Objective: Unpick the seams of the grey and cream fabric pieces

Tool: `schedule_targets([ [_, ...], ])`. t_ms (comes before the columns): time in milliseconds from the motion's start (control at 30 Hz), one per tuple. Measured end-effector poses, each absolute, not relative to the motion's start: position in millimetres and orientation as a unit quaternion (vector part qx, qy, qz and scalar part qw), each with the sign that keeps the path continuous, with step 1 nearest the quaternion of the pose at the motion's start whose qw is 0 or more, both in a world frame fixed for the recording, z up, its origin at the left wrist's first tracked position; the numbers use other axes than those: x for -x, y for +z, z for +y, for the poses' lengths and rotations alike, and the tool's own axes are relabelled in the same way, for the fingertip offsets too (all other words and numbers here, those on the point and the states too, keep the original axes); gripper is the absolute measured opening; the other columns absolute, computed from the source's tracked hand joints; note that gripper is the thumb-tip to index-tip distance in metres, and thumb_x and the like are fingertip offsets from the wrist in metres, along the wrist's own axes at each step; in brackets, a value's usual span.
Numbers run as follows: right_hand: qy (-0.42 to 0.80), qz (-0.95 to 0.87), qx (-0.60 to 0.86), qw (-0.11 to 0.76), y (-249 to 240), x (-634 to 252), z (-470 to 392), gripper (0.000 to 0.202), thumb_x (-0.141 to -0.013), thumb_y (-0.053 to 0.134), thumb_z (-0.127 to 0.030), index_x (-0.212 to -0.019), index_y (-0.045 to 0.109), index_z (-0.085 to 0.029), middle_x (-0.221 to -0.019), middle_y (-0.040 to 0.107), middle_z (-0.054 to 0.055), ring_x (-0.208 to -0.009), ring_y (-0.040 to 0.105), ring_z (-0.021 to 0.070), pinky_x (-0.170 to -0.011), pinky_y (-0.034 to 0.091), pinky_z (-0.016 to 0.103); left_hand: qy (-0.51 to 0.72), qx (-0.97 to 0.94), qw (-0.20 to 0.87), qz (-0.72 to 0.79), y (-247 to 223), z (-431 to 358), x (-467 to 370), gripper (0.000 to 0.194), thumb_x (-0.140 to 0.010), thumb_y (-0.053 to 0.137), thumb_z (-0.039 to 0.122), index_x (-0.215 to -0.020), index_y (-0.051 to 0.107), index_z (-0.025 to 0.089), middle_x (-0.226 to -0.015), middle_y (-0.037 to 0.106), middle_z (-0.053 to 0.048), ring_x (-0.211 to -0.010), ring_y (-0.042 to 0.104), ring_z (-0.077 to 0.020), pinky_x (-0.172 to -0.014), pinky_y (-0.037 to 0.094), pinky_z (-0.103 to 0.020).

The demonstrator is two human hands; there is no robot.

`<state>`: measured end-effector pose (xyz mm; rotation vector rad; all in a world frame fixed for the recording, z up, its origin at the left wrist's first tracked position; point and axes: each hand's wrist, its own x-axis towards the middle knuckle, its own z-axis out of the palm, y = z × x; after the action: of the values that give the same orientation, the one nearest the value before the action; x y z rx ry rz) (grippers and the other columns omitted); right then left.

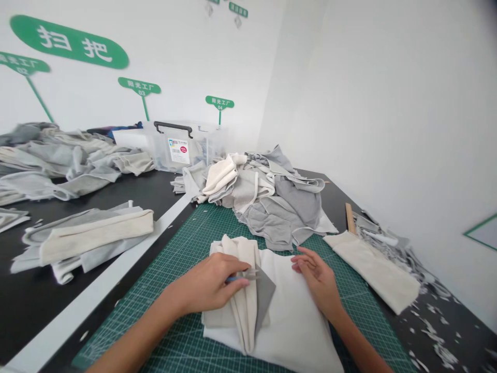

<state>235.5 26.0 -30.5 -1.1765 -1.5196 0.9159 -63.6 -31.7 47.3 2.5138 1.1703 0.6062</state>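
My left hand (pixel 207 285) is closed around small thread snips (pixel 251 274), with metal blades pointing right and a bit of blue handle showing between the fingers. Beneath it lie folded cream cloth (pixel 248 311) and a grey cloth piece (pixel 264 295), on top of a larger white cloth (pixel 297 311). My right hand (pixel 320 285) rests at the right edge of that white cloth, fingers loosely bent and apart, holding nothing that I can see. A green gridded cutting mat (pixel 166 290) is under the cloths.
Grey and cream fabric pieces (pixel 272 197) are heaped at the mat's far end. A clear lidded box (pixel 155 150) stands behind. More cloth stacks (pixel 89 235) lie left. At right are a folded cream cloth (pixel 376 269), a wooden strip (pixel 350 217) and scattered scraps (pixel 435 331).
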Motion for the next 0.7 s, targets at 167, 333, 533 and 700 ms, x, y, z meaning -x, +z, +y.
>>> schedule_targets([
  [167, 0.371, -0.612, 0.489, 0.499, -28.7, -239.2, 31.9, 0.04, -0.086, 0.058, -0.042, -0.118, 0.052, -0.019, -0.094, 0.068, 0.009, -0.079, 0.066, 0.0199, -0.079, 0.054, 0.039, 0.214, -0.847, 0.129, 0.469, 33.9, -51.3, 91.9, 0.03, -0.099, 0.035, 0.031, -0.104, 0.062, 0.018, -0.088, 0.065, -0.006, -0.08, 0.062, -0.0213, -0.075, 0.045, -0.032],
  [333, 0.327, -0.696, 0.474, 0.429, -1.4, -225.1, 8.0, 0.051, -0.089, 0.053, -0.041, -0.134, 0.04, -0.023, -0.116, 0.063, 0.013, -0.103, 0.063, 0.0246, -0.092, 0.049, 0.044, 0.235, -0.858, 0.148, 0.432, 42.4, -58.7, 98.7, 0.03, -0.097, 0.041, 0.034, -0.119, 0.059, 0.022, -0.091, 0.068, -0.005, -0.083, 0.063, -0.0203, -0.076, 0.046, -0.031],
  [533, 0.17, -0.906, 0.374, 0.105, 38.1, -173.7, -52.3, 0.105, -0.069, 0.071, -0.054, -0.151, 0.011, -0.026, -0.157, 0.012, 0.013, -0.142, 0.012, 0.0377, -0.113, 0.016, 0.06, 0.324, -0.774, 0.1, 0.535, 45.7, -32.1, 148.4, 0.038, -0.096, 0.041, 0.039, -0.119, 0.062, 0.017, -0.112, 0.068, -0.009, -0.097, 0.062, -0.0233, -0.087, 0.045, -0.034],
  [700, 0.081, -0.945, 0.315, 0.008, 21.9, -144.4, -52.0, 0.098, -0.064, 0.075, -0.044, -0.147, 0.025, -0.033, -0.156, 0.01, 0.012, -0.138, 0.018, 0.0452, -0.102, 0.029, 0.068, 0.351, -0.685, 0.136, 0.624, 33.3, -36.4, 194.5, 0.045, -0.094, 0.042, 0.046, -0.115, 0.065, 0.014, -0.101, 0.072, -0.008, -0.073, 0.063, -0.019, -0.071, 0.047, -0.03],
])
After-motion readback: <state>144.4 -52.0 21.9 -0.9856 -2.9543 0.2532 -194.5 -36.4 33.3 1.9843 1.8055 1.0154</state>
